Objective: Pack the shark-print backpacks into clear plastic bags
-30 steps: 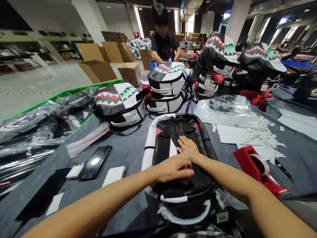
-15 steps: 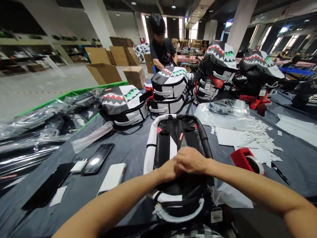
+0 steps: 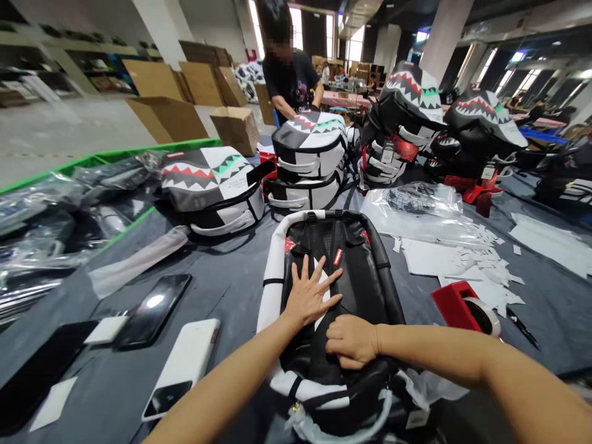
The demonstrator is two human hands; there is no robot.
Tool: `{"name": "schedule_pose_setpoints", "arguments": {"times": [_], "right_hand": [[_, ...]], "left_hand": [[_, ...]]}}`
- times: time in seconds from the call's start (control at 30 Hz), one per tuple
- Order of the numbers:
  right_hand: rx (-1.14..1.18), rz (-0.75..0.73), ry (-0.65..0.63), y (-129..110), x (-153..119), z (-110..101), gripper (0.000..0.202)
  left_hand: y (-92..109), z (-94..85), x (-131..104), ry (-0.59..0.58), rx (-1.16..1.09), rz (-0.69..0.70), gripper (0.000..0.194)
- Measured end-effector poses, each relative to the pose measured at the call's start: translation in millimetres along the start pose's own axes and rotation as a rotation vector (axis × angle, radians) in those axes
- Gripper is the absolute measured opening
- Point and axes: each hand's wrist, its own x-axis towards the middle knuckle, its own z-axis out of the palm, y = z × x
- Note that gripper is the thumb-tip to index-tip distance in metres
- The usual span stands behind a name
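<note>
A black and white backpack [image 3: 370, 277] lies in front of me with its strap side up and its wrapped handle [image 3: 365, 431] towards me. My left hand [image 3: 308, 297] rests on it with the fingers spread, over the white stripe left of the small red label [image 3: 338, 256]. Just to the right and nearer to me, my right hand [image 3: 352, 341] is closed in a fist against the black straps. Its curled fingers hide whatever they may hold. The two hands are apart.
Left of the backpack lie a white power bank [image 3: 185, 357], phones [image 3: 155, 311] and a charger [image 3: 107, 330]. On the right are a red tape dispenser [image 3: 456, 305], a pen [image 3: 522, 327] and paper scraps. Stacked shark-mouth backpacks [image 3: 309, 148] stand behind; a person [image 3: 296, 80] works beyond them.
My hands were together over the middle of the backpack. The left has moved off to the left and spread flat, while the right sits lower as a fist. The view has shifted slightly.
</note>
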Motion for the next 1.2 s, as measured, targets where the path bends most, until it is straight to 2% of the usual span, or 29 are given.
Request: {"name": "schedule_pose_setpoints", "arguments": {"times": [0.07, 0.13, 0.23, 0.3, 0.37, 0.43, 0.5, 0.53, 0.6, 0.7, 0.8, 0.87, 1.0, 1.1, 1.2], "right_hand": [[-0.047, 0.093, 0.046, -4, -2, 3, 0.012], [-0.089, 0.164, 0.120, -17, -7, 6, 0.011], [-0.131, 0.160, 0.228, -38, -22, 6, 0.009], [-0.153, 0.143, 0.245, -35, -34, -5, 0.009], [-0.166, 0.257, 0.238, -12, -43, -28, 0.011], [-0.118, 0.563, 0.251, 29, -45, -60, 0.018], [-0.043, 0.898, 0.295, 77, -44, -91, 0.030], [-0.014, 1.022, 0.322, 99, -43, -102, 0.035], [0.021, 1.160, 0.357, 138, -40, -112, 0.043], [0.121, 1.273, 0.354, 178, -37, -97, 0.036], [0.242, 1.342, 0.365, 205, -39, -72, 0.025], [0.319, 1.331, 0.374, 223, -45, -64, 0.028], [0.413, 1.316, 0.405, 261, -74, -67, 0.029], [0.325, 1.466, 0.481, 281, -100, -65, 0.031], [0.202, 1.655, 0.501, 287, -122, -50, 0.024]], "left_hand": [[5, -1.6, -2, -0.024, 0.005, -0.016, 0.067], [13, -1.7, -14, -0.045, 0.007, -0.025, 0.069], [25, -1.2, -41, -0.086, 0.014, 0.008, 0.080], [30, -7.0, -51, -0.146, 0.022, 0.057, 0.088], [33, -21.1, -43, -0.212, 0.024, 0.090, 0.085], [36, -39.1, -18, -0.239, 0.029, 0.098, 0.078], [39, -51.0, 13, -0.184, 0.058, 0.098, 0.078], [40, -51.6, 27, -0.131, 0.081, 0.091, 0.077], [38, -39.4, 48, -0.015, 0.130, 0.028, 0.069], [20, 0.3, 60, 0.040, 0.156, -0.096, 0.063], [-2, 30.0, 61, 0.008, 0.141, -0.100, 0.064], [-10, 35.3, 62, -0.002, 0.145, -0.089, 0.064], [-14, 34.8, 64, 0.049, 0.163, -0.072, 0.064], [-17, 40.2, 63, 0.104, 0.176, -0.054, 0.066], [-21, 45.7, 62, 0.120, 0.190, -0.046, 0.068]]}}
